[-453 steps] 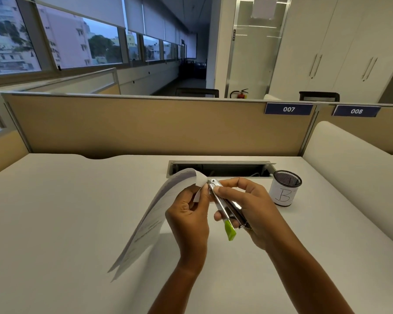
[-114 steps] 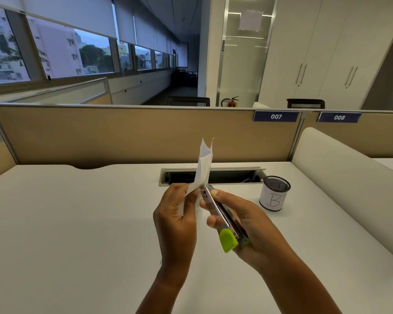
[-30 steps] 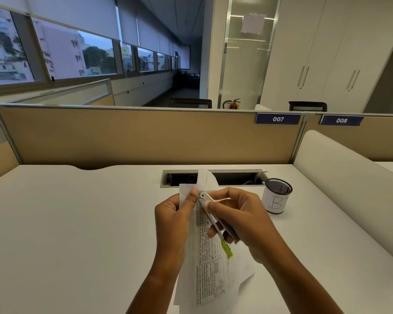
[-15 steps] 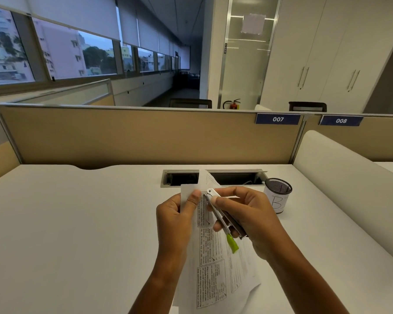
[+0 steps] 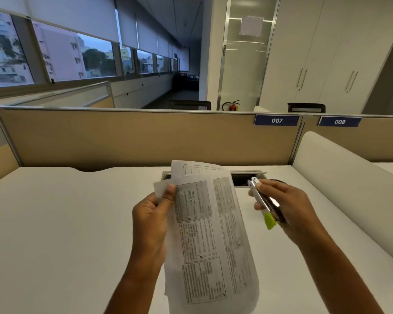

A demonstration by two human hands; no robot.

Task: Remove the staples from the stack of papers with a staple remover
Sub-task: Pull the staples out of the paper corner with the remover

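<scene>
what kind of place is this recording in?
An open-plan office, most likely. The white desk is fenced by tan cubicle partitions bearing number plates 007 and 008, with white storage cabinets behind.

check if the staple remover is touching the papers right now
Apart. The head view shows bare desk between the staple remover in the right hand and the papers pinched by the left hand.

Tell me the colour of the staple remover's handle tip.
Lime green, clearest in the head view.
</scene>
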